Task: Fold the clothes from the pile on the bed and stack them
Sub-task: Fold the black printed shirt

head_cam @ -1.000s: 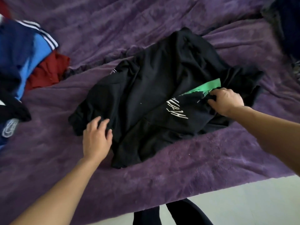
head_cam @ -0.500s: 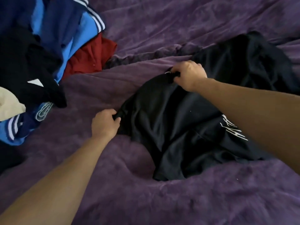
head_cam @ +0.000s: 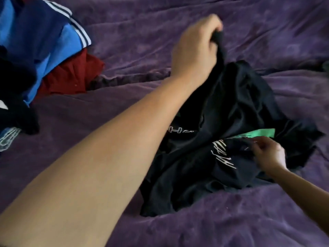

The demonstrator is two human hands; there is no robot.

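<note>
Gripping black shirt point(head_cam: 240, 104) by edge, left hand point(head_cam: 195, 49) raised, right hand point(head_cam: 268, 155) pinching fabric, purple blanket point(head_cam: 213, 227) around

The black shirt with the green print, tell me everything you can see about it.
The black shirt is a thin, soft-looking garment, crumpled and unfolded on the purple blanket. It bears a green print, scrawled white lettering and a smaller white logo. The left hand grips a bunched part and holds it raised above the blanket; the right hand, blurred, seems to pinch the fabric beside the green print. The rest lies in loose folds.
</note>
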